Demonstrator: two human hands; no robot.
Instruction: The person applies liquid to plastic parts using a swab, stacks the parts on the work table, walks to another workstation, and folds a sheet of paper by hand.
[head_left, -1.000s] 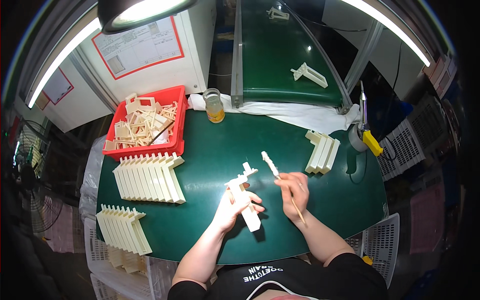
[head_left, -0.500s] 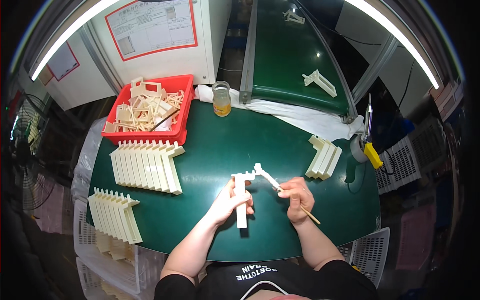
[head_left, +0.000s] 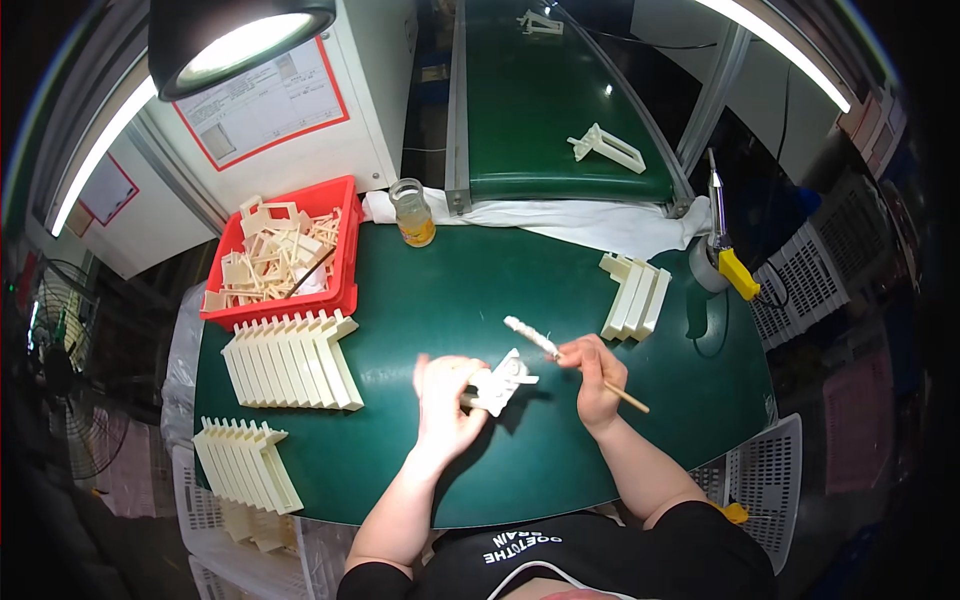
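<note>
My left hand is closed on a cream plastic part, turned so that its end with small projections faces my right hand. The rest of the part is hidden behind my fingers. In my right hand is a wooden-handled swab, its long tip wrapped in white fluffy material. The tip points up and left, a little above the part and apart from it. Both hands are over the middle of the green table.
Rows of cream parts stand at left, below a red bin of plastic scraps. A glass jar, white cloth and green conveyor lie beyond. More parts and a yellow-handled tool are at right.
My left hand has turned the part from upright to tilted, its end now toward the right. The swab tip has drawn apart from the part. The view has shifted, and a lamp shows at upper left.
</note>
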